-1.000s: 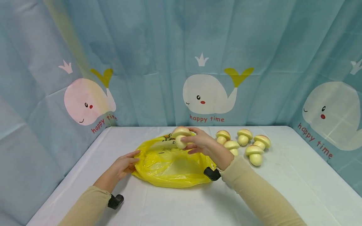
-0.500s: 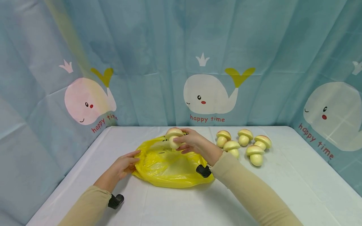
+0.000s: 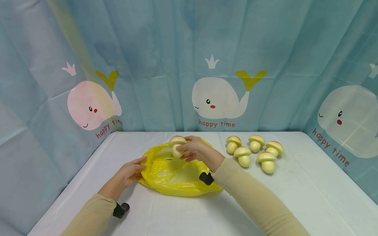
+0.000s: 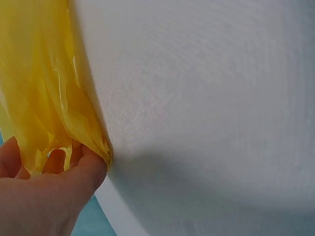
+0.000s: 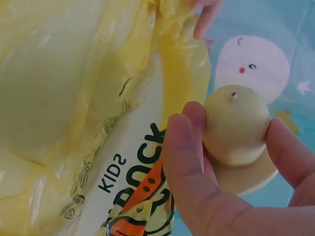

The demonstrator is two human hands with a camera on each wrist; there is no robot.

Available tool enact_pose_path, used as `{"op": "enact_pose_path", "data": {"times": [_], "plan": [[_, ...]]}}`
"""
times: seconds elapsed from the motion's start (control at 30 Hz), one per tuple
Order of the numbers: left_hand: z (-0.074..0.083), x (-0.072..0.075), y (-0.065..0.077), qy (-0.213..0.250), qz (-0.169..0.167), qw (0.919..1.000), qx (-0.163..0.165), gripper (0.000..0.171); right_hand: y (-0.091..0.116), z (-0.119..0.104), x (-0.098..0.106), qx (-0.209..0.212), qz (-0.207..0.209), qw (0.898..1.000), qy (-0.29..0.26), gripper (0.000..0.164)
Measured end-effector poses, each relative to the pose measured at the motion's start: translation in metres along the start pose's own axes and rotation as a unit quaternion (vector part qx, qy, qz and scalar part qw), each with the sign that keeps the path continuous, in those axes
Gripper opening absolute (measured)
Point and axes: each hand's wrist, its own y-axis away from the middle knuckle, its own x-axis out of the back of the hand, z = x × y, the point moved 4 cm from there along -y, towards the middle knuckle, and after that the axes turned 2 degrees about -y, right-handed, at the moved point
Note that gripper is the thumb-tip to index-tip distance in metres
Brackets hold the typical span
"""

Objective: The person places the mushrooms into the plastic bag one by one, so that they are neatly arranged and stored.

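A yellow plastic bag [image 3: 165, 170] lies spread with its mouth open on the table. My left hand [image 3: 128, 173] holds the bag's left edge; in the left wrist view the fingers [image 4: 91, 164] pinch the gathered plastic. Over the bag, my right hand [image 3: 196, 149] grips a toy mushroom [image 3: 177, 146] by its pale stem, cap upward. The right wrist view shows the mushroom's rounded stem [image 5: 236, 123] between thumb and fingers, beside the bag's printed side [image 5: 133, 177]. The mushroom is apart from the bag's lower edge.
Several more toy mushrooms, one nearest the bag [image 3: 242, 156] and another in front [image 3: 267, 163], sit in a cluster at the table's back right. Behind the white table [image 3: 165, 216] hangs a blue curtain [image 3: 165, 65] with printed whales.
My right hand has carried the mushroom leftward and slightly down over the bag. The left hand stays on the bag's edge, and the clustered mushrooms have not moved.
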Motion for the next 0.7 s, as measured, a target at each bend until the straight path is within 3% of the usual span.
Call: {"op": "enact_pose_path", "data": {"times": [0.5, 0.7], "plan": [[0.002, -0.001, 0.001, 0.002, -0.003, 1.0, 0.003, 0.053, -0.022, 0.015, -0.016, -0.052, -0.009, 0.998, 0.03, 0.061], [0.002, -0.001, 0.002, 0.0, 0.0, 1.0, 0.003, 0.052, -0.036, 0.027, -0.026, -0.092, -0.01, 0.996, 0.018, 0.043]]}}
